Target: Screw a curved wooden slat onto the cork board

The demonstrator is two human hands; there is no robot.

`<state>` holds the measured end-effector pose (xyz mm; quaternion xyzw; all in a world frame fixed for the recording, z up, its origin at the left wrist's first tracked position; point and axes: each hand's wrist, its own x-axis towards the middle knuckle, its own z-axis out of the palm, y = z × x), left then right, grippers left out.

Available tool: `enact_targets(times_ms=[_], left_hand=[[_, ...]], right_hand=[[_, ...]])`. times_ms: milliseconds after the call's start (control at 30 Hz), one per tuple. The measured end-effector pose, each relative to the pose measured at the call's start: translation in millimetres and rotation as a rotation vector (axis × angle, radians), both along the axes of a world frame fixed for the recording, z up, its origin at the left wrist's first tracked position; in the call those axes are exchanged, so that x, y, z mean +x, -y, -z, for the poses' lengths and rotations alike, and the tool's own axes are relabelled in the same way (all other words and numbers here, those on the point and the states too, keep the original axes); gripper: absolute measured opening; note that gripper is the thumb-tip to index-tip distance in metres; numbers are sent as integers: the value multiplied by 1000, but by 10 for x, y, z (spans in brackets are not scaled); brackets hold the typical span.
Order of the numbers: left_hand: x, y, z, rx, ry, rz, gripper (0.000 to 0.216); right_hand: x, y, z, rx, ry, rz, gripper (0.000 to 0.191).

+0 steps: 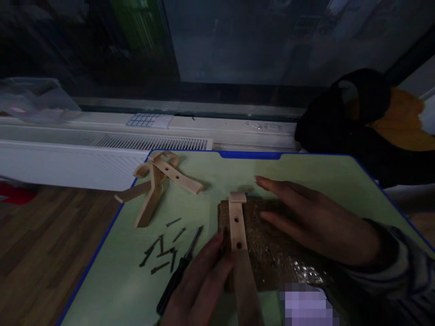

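Wooden strip [238, 233] lies on a brown slab [261, 258], short of the far edge of the desk [319, 170]; the left hand [200, 283] curls loosely at its side, seemingly steadying it, grip unclear. The right hand [312, 215] is open, empty; screws [160, 267] towards the left edge look set within reach.

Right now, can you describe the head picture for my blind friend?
A person's left hand is at a wooden strip lying over a brown slab; the right hand is open above the slab. Screws, a screwdriver and curved wooden pieces lie to the left on a green table.
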<state>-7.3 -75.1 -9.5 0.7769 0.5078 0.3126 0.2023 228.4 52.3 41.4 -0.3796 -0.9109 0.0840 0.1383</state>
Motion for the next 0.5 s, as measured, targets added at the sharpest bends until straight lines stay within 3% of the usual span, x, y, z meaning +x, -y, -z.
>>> enact_targets(times_ms=[167, 267, 500], left_hand=[[90, -19, -11, -76, 8, -263, 40], [178, -61, 9, -142, -27, -183, 37], [257, -160, 15, -114, -9, -217, 35]], right_hand=[[493, 427, 74, 72, 202, -73, 65], [613, 569, 155, 93, 266, -67, 66], [582, 257, 113, 0, 304, -113, 53]])
